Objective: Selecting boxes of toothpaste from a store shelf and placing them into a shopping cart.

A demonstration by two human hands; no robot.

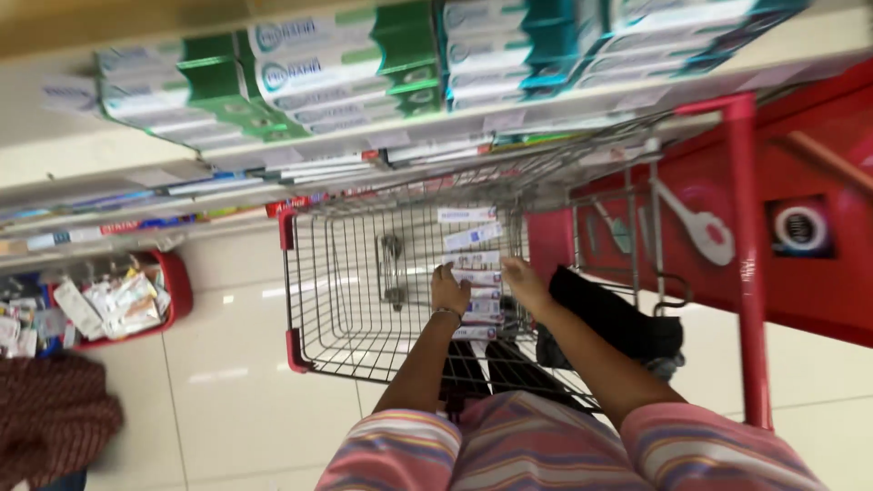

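Both my arms reach into a wire shopping cart [318, 300] with red corners. A row of small white and blue boxes [475, 273] lies in the cart, stacked one after another. My left hand [448, 293], with a bracelet at the wrist, presses against the left side of the row. On the right side of the same row, my right hand [523, 277] closes on the boxes. The row is held between the two hands. Motion blur hides the fingertips.
Shelves above the cart carry white boxes with green ends [273, 82] and teal ends [509, 45]. A black bag [618, 323] lies in the cart's right part. A red basket of packets [127, 305] stands on the tiled floor at left, near another person's brown garment [50, 418].
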